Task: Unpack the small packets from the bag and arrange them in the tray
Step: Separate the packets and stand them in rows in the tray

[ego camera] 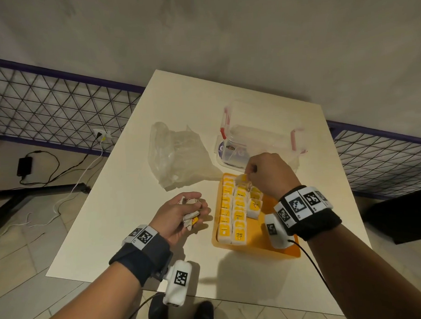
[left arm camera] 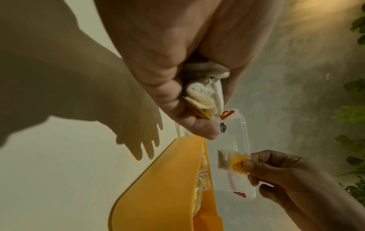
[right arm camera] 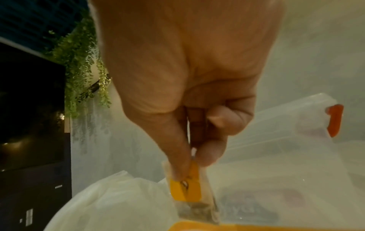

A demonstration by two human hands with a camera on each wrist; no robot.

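A yellow tray (ego camera: 260,248) on the white table holds rows of small white packets with yellow tags (ego camera: 239,215). My right hand (ego camera: 265,174) hovers over the tray's far end and pinches one packet (right arm camera: 189,190) by its yellow tag between thumb and fingertips; the same packet (left arm camera: 235,162) shows in the left wrist view. My left hand (ego camera: 182,215), left of the tray, grips a crumpled bunch of several packets (ego camera: 191,213), seen close as a bunch (left arm camera: 203,96). The clear plastic bag (ego camera: 178,155) lies crumpled and flat behind my left hand.
A clear plastic box with red clips (ego camera: 259,138) stands just behind the tray. A wire-mesh rail (ego camera: 59,109) runs behind the table. Cables and a wall socket (ego camera: 101,134) are on the floor at left. A dark object (ego camera: 402,219) sits at right.
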